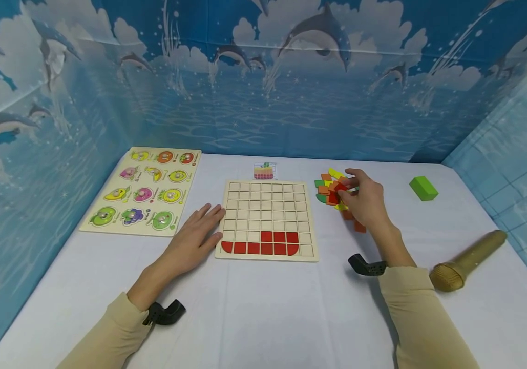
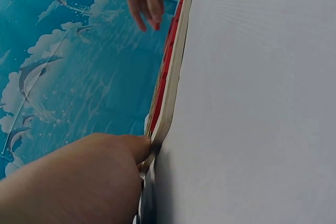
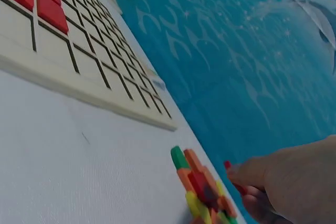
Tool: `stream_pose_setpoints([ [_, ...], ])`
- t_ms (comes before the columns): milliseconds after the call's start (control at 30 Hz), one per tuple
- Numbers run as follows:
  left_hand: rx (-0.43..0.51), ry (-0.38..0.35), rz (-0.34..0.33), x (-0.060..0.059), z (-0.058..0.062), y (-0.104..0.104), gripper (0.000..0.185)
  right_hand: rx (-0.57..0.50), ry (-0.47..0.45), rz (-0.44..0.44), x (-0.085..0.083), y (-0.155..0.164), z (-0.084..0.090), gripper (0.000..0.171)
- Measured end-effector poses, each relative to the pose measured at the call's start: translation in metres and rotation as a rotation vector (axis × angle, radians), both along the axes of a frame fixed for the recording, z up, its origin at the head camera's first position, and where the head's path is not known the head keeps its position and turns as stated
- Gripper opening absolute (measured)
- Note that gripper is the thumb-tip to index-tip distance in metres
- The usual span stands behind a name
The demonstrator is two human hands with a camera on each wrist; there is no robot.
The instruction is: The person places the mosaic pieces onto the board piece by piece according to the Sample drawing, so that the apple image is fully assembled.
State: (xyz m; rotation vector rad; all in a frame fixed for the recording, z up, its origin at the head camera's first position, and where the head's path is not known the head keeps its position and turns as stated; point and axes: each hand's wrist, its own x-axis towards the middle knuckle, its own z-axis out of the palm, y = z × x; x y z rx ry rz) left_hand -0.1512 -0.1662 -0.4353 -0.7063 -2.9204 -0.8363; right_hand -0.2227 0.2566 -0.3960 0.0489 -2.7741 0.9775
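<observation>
A wooden grid board (image 1: 267, 205) lies in the middle of the white table, with red tiles (image 1: 272, 243) filling part of its two nearest rows. My left hand (image 1: 201, 228) rests flat on the table, fingers straight, touching the board's left edge (image 2: 170, 98). My right hand (image 1: 350, 188) is over a pile of coloured tiles (image 1: 330, 189) to the right of the board and pinches a red tile (image 1: 340, 187) at its fingertips. The right wrist view shows the pile (image 3: 202, 192), the red tile (image 3: 230, 171) and the board (image 3: 79, 61).
A fruit peg puzzle (image 1: 145, 189) lies to the left of the board. A small picture card (image 1: 265, 170) sits behind the board. A green block (image 1: 423, 188) and a gold microphone (image 1: 468, 260) lie to the right. Blue dolphin-print walls enclose the table.
</observation>
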Motion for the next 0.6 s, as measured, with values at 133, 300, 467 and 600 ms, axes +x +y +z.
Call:
stream_pose_setpoints([
  [133,0.003,0.001,-0.002,0.0,0.0,0.0,0.062,-0.003,0.01,0.129,0.002,-0.014,0.006,0.059],
  [300,0.004,0.006,-0.003,0.0,-0.002,-0.001,0.062,-0.028,0.049,0.278,0.005,-0.036,0.007,0.052],
  [467,0.002,0.014,-0.008,-0.001,-0.002,-0.001,0.062,-0.103,0.004,0.381,0.014,-0.064,0.007,0.05],
  [600,0.002,0.014,-0.01,0.0,0.0,-0.001,0.062,-0.121,-0.023,0.469,0.024,-0.086,0.005,0.047],
])
